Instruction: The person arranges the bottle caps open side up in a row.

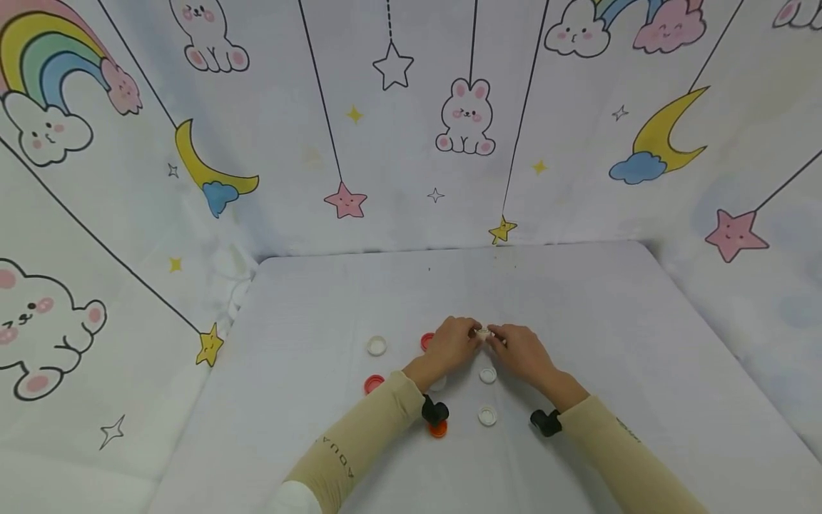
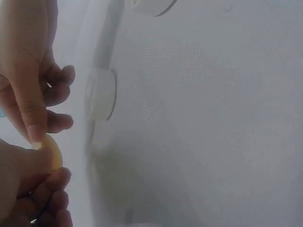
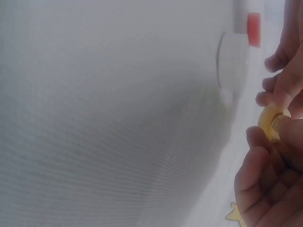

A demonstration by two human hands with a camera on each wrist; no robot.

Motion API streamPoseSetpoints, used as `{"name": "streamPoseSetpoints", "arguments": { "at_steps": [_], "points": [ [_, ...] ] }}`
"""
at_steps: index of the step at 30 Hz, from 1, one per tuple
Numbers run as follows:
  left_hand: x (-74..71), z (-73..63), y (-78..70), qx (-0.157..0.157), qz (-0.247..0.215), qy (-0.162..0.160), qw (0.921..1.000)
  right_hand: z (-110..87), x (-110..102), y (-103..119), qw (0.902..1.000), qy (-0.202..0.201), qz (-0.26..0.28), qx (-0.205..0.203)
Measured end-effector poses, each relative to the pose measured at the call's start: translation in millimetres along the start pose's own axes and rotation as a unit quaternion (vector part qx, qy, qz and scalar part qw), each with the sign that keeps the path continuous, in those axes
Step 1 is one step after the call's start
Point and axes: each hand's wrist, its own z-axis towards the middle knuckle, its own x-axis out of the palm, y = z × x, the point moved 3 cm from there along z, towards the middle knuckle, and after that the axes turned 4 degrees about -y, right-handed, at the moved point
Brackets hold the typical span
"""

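Fingertips of both hands meet over the far middle of the table around a small pale yellow plastic cap point(image 1: 484, 333). My left hand point(image 1: 454, 341) pinches the cap from the left. From the other side, my right hand point(image 1: 523, 353) pinches it between thumb and fingers. Seen from the right wrist, the yellowish cap point(image 3: 271, 122) is tilted, with its ribbed inner part partly covered by a thumb. A red cap point(image 1: 427, 342) peeks out beside the left hand, partly hidden. Close in front of the hands lies a white cap point(image 1: 488, 375).
Other caps lie flat on the white cloth point(image 1: 308, 307): a cream one point(image 1: 377, 346), a red one point(image 1: 374, 383) and a white one point(image 1: 487, 416). The left forearm partly covers another white cap point(image 1: 438, 385) and an orange cap point(image 1: 438, 429). A patterned curtain point(image 1: 411, 143) borders the table.
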Motion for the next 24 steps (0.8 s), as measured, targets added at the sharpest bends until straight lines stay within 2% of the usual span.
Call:
{"name": "streamPoseSetpoints", "arguments": {
  "at_steps": [6, 11, 18, 24],
  "points": [
    [0.2, 0.5, 0.8, -0.006, -0.036, -0.001, 0.9993, 1.5, -0.4, 0.1, 0.9995, -0.029, 0.002, -0.013],
    [1.3, 1.4, 4.7, -0.037, -0.079, 0.007, 0.9962, 1.3, -1.1, 0.4, 0.9992, -0.038, 0.004, -0.013],
    [-4.7, 2.6, 8.3, -0.101, -0.165, 0.023, 0.9809, 0.2, -4.1, 6.7, 0.9987, -0.036, 0.023, -0.028],
    [-8.8, 0.2, 6.8, -0.124, -0.212, 0.025, 0.9691, 1.3, -2.1, 7.1, 0.9977, -0.051, 0.011, -0.042]
  ]
}}
